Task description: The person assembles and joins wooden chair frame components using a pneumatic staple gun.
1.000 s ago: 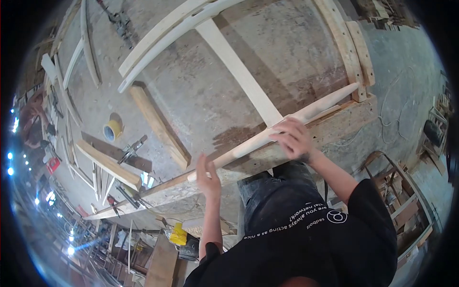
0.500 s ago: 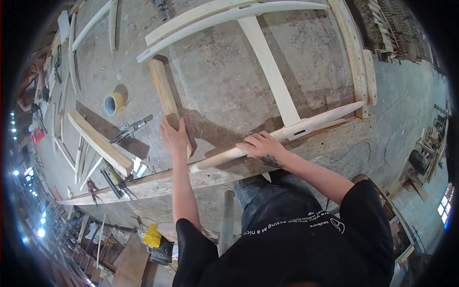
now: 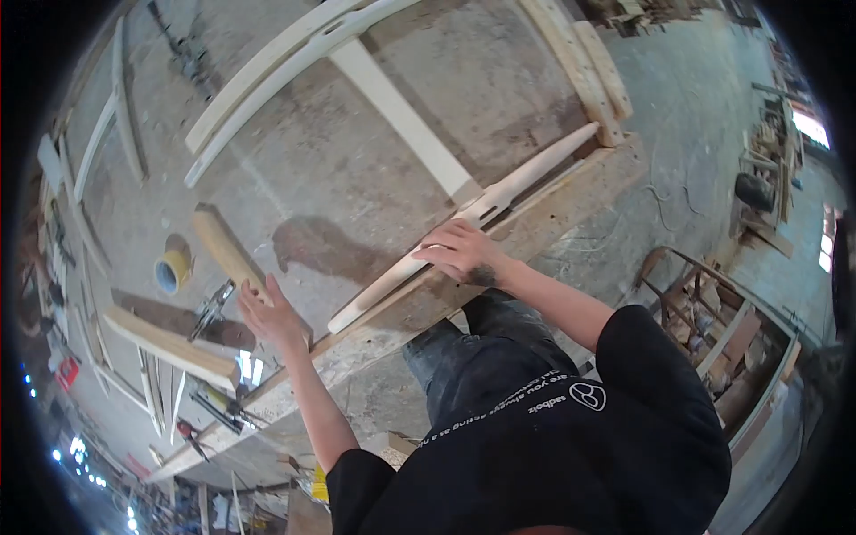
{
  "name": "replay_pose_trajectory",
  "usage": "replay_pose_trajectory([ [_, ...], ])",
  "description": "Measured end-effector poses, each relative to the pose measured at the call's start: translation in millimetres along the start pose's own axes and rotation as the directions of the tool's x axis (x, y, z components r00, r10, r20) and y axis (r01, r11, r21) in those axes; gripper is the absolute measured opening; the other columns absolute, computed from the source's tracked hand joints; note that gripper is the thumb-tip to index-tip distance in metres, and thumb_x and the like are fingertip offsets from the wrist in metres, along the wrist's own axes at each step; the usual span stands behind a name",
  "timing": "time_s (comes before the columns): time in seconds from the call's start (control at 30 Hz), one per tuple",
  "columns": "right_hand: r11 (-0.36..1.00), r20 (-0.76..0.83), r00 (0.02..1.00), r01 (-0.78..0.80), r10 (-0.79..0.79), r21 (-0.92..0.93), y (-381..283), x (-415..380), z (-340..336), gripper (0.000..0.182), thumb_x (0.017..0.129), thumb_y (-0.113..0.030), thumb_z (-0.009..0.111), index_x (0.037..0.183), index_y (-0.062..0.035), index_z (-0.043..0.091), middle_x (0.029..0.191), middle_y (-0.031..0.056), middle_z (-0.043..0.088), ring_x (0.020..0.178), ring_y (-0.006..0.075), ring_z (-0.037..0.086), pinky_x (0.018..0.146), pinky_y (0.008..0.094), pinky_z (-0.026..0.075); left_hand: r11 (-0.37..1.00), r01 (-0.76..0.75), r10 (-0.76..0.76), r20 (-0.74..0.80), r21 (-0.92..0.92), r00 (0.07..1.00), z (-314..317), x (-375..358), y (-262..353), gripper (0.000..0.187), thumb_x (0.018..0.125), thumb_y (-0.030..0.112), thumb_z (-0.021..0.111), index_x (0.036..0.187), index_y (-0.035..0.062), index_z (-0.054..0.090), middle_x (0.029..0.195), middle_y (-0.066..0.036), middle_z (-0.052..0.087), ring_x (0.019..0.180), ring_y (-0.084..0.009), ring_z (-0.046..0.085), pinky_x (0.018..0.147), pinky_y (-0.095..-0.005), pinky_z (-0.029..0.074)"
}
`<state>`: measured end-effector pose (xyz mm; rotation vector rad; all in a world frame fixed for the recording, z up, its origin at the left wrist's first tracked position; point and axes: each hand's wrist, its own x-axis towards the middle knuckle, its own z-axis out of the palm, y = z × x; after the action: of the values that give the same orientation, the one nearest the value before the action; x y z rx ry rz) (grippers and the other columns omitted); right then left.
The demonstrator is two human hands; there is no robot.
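My right hand (image 3: pixel 464 253) is closed over a pale, tapered wooden leg (image 3: pixel 374 299) with slots cut in it, lying along the near edge of the bench. A flat crosspiece (image 3: pixel 406 120) joins this leg to a second slotted leg (image 3: pixel 285 82) farther away. My left hand (image 3: pixel 272 314) rests over the near end of a thick wooden block (image 3: pixel 225 241), thumb and fingers spread. The hand hides part of the block. A metal clamp-like tool (image 3: pixel 212 310) lies just left of that hand.
A tape roll (image 3: pixel 173 271) stands left of the block. Another curved wooden piece (image 3: pixel 169 343) lies at the left, near red-handled pliers (image 3: pixel 191 437). Thick boards (image 3: pixel 580 67) border the bench's right end. A wooden crate-like frame (image 3: pixel 727 348) stands on the floor at right.
The wooden block has shifted left, away from the joined legs, with my left hand, whose fingers have spread. My right hand stays on the leg. The whole view has turned.
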<state>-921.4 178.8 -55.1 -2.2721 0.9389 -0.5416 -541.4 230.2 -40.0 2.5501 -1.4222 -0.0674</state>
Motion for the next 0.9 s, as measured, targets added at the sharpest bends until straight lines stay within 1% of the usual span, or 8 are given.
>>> replay_pose_trajectory([
  [0.1,0.982,-0.197,0.968,-0.176,0.158,-0.075,20,-27,-52,0.031,0.084,-0.013,0.071,0.114,-0.0168,0.072,0.11,0.003,0.067,0.111,0.0235,0.062,0.096,0.0409,0.046,0.942,-0.065,0.087,0.054,-0.33,0.995,37,23,68,0.05,0.094,0.038,0.073,0.128,0.0016,0.064,0.099,-0.014,0.068,0.083,-0.0303,0.064,0.075,-0.0417,0.051],
  [0.23,0.907,-0.299,0.926,-0.315,0.229,-0.281,77,-50,-96,0.022,0.089,-0.017,0.069,0.111,-0.0138,0.072,0.111,0.0037,0.067,0.112,0.0245,0.062,0.103,0.0424,0.043,0.91,-0.027,0.206,0.395,-0.414,0.895,67,49,196,0.065,0.095,0.048,0.068,0.137,-0.0008,0.057,0.104,-0.02,0.071,0.088,-0.0362,0.069,0.079,-0.0446,0.053],
  [0.43,0.911,-0.3,0.924,-0.319,0.237,-0.262,110,-55,-107,0.017,0.09,-0.023,0.069,0.103,-0.0119,0.072,0.106,0.0031,0.067,0.111,0.0223,0.062,0.111,0.0426,0.04,0.927,-0.126,0.227,0.261,-0.354,0.938,130,55,301,0.089,0.093,0.056,0.066,0.148,-0.0087,0.039,0.114,-0.033,0.068,0.109,-0.0452,0.068,0.091,-0.0505,0.053],
  [0.53,0.925,-0.362,0.917,-0.273,0.167,-0.264,123,-59,-102,0.013,0.088,-0.024,0.071,0.095,-0.0129,0.073,0.102,0.0016,0.068,0.107,0.0208,0.063,0.11,0.0416,0.041,0.919,-0.07,0.181,0.258,-0.388,0.949,134,49,311,0.087,0.092,0.05,0.068,0.147,-0.0109,0.04,0.118,-0.033,0.067,0.112,-0.046,0.066,0.093,-0.0493,0.052],
  [0.63,0.913,-0.398,0.908,-0.269,0.134,-0.307,128,-65,-99,0.01,0.084,-0.023,0.074,0.084,-0.0149,0.069,0.092,0.0012,0.066,0.096,0.0205,0.063,0.098,0.0395,0.045,0.923,-0.158,0.245,0.221,-0.351,0.944,130,48,314,0.086,0.091,0.047,0.07,0.146,-0.0126,0.041,0.12,-0.034,0.066,0.115,-0.0453,0.065,0.095,-0.0484,0.051],
  [0.73,0.908,-0.405,0.903,-0.282,0.143,-0.31,132,-65,-96,0.013,0.082,-0.022,0.075,0.079,-0.0144,0.066,0.089,0.0019,0.063,0.092,0.0217,0.062,0.091,0.0384,0.046,0.944,-0.065,0.176,0.329,-0.323,0.928,128,39,320,0.086,0.091,0.046,0.071,0.146,-0.0127,0.042,0.122,-0.034,0.066,0.114,-0.0442,0.066,0.095,-0.048,0.051],
  [0.83,0.897,-0.386,0.906,-0.309,0.176,-0.316,132,-65,-100,0.016,0.081,-0.021,0.076,0.077,-0.0133,0.063,0.086,0.0027,0.061,0.09,0.0228,0.061,0.088,0.0382,0.046,0.934,-0.177,0.241,0.181,-0.31,0.953,141,37,320,0.088,0.091,0.047,0.071,0.149,-0.0113,0.04,0.122,-0.032,0.067,0.113,-0.0433,0.067,0.094,-0.0468,0.052],
  [0.9,0.899,-0.378,0.905,-0.321,0.197,-0.3,128,-60,-103,0.017,0.081,-0.02,0.076,0.076,-0.0125,0.062,0.085,0.0035,0.06,0.088,0.0235,0.061,0.087,0.0388,0.046,0.95,-0.122,0.199,0.256,-0.288,0.946,142,36,318,0.087,0.092,0.047,0.071,0.15,-0.0103,0.039,0.11,-0.028,0.07,0.103,-0.0428,0.069,0.087,-0.0473,0.053],
])
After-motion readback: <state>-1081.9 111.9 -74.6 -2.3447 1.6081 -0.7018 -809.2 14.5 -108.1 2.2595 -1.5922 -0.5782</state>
